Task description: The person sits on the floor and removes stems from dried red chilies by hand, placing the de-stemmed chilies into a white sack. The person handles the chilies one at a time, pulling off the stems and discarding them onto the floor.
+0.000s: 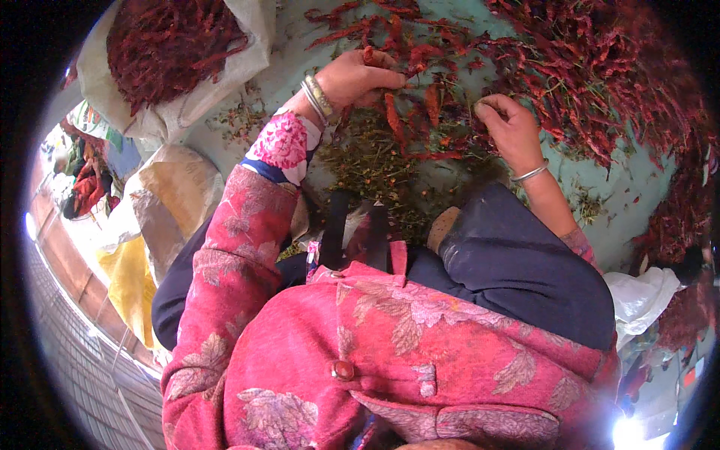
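Observation:
My left hand (360, 76), with bangles at the wrist, is closed around a dried red chili (368, 54) whose end shows above the fingers. Loose dried chilies (396, 121) lie just below and to the right of it. My right hand (500, 115), wearing one silver bangle, has its thumb and forefinger tips together; whether something small is pinched there cannot be told. It hovers beside a large heap of dried red chilies (585, 67) at the right. Between and below both hands lies a pile of greenish stems and calyxes (382, 163).
A white woven sack (247, 62) holding dried chilies stands at the upper left. Crumpled sacks (180, 180) lie by my left knee. My bent legs in dark trousers (523, 264) border the stem pile. A white plastic bag (644, 298) sits beyond my right knee.

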The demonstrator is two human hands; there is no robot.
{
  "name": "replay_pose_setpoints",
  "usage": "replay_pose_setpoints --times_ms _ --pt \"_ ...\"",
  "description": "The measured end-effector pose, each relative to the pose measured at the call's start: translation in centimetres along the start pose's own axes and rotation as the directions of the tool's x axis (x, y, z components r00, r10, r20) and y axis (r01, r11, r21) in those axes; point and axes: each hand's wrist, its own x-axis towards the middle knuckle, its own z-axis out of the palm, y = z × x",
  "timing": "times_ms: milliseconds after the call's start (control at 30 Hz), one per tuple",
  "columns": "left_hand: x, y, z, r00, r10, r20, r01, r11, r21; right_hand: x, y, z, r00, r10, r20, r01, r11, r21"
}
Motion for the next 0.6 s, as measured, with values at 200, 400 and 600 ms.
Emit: replay_pose_setpoints --times_ms 200,400,600 --pt "-1.0 -0.4 4.5 0.995 -0.010 0.104 0.028 0.985 -0.168 -0.8 -0.6 0.5 0.992 -0.114 0.052 0.104 0.980 0.171" --pt "-1.8 -0.9 6.4 0.965 0.033 0.261 -0.013 0.997 -0.078 -2.0 1.9 -2.0 0.987 -0.039 -0.159 0.001 0.973 -0.231" --pt "0.1 -3.6 7.7 0.966 -0.012 0.260 0.044 0.992 -0.118 -2.1 3.1 1.0 0.984 -0.134 0.120 0.160 0.957 -0.242"
